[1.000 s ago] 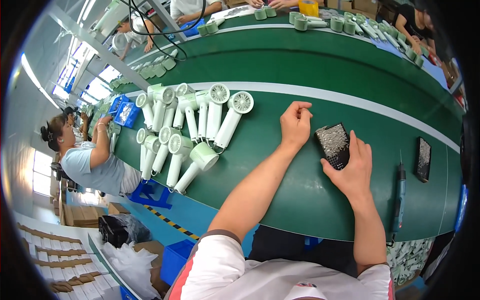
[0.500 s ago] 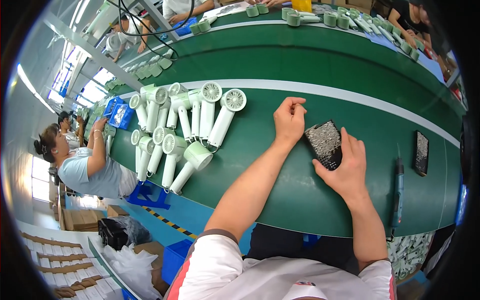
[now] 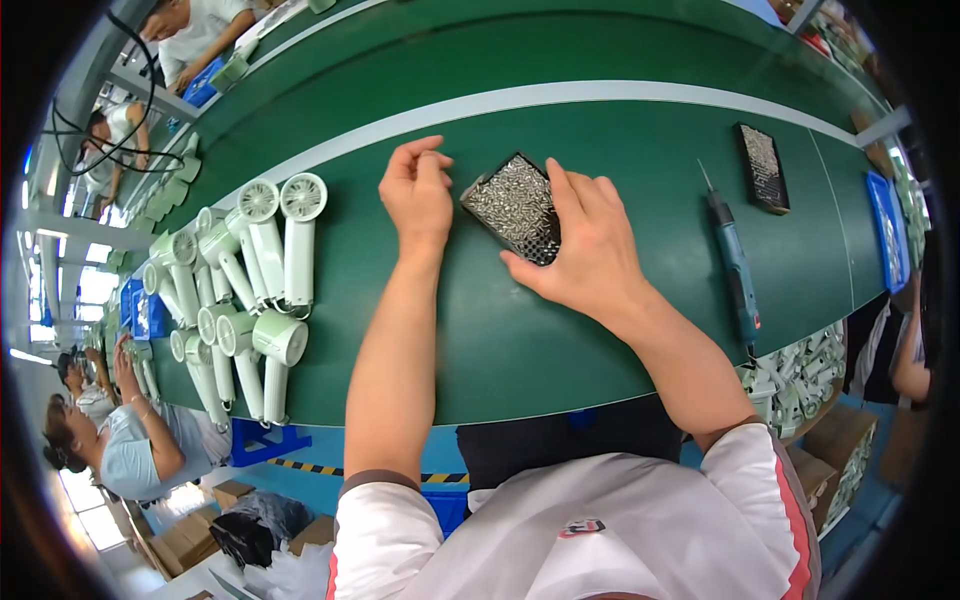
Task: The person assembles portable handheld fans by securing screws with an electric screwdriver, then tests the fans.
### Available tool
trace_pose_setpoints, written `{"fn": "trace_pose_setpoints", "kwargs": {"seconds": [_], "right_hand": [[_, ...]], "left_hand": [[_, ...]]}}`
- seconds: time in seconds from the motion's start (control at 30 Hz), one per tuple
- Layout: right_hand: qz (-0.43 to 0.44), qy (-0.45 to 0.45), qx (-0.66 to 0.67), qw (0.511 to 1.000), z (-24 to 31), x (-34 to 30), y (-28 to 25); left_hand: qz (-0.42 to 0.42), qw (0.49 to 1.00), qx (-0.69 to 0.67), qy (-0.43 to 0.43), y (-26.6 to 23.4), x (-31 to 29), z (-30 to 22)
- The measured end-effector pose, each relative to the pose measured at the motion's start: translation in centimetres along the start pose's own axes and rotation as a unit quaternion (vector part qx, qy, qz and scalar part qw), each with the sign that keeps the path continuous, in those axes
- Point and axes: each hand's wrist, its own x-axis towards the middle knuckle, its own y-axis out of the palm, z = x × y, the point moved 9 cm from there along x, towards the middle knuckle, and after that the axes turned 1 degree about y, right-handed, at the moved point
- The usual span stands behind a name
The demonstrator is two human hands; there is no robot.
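Note:
My right hand [image 3: 592,240] grips the near right side of a small black tray [image 3: 540,247] filled with small silvery screws [image 3: 515,195]. Its thumb lies along the tray's near edge and its fingers along the right side. Just left of the tray, apart from it, my left hand [image 3: 418,195] hovers over the green table with its fingers curled in. Whatever those fingers may hold is hidden or too small to make out.
Several pale green handheld fans [image 3: 265,225] lie grouped on the left of the green table [image 3: 490,360]. On the right are a teal electric screwdriver [image 3: 735,265], a second black screw tray [image 3: 763,165] and a blue bin [image 3: 888,230]. A co-worker [image 3: 140,445] sits at the left.
The view has swung to the right, so the fans, both hands and the tray appear farther left. My right hand keeps its hold on the tray; my left fingers stay curled.

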Motion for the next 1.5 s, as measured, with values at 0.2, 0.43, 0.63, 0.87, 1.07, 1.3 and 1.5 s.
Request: {"fn": "trace_pose_setpoints", "kwargs": {"seconds": [0.2,0.43,0.63,0.87,1.07,1.3,1.5], "right_hand": [[-0.016,0.005,0.004,1.000,-0.8,-0.3,-0.4],[-0.006,0.006,0.021,1.000,-0.5,-0.6,-0.4],[-0.008,0.004,0.019,1.000,-0.4,-0.6,-0.4],[-0.019,-0.006,0.044,0.999,-0.7,-0.6,-0.4],[0.009,-0.004,0.074,0.997,-0.7,-0.3,-0.3],[0.023,0.017,0.079,0.996,-0.8,-0.5,0.5],[0.016,0.013,0.079,0.997,-0.6,-0.5,0.4]], "left_hand": [[0.004,1.000,0.006,-0.025,0.8,-0.4,0.2],[-0.001,1.000,0.014,-0.020,0.5,-0.5,0.0],[-0.001,1.000,0.010,-0.023,0.5,-0.4,0.2],[-0.001,0.999,-0.002,-0.033,0.4,-0.2,0.3],[-0.009,0.998,-0.022,-0.059,0.1,-0.2,0.6],[-0.010,0.995,-0.067,-0.074,0.1,-0.2,0.7],[-0.011,0.994,-0.075,-0.084,0.1,-0.1,0.8]]}}
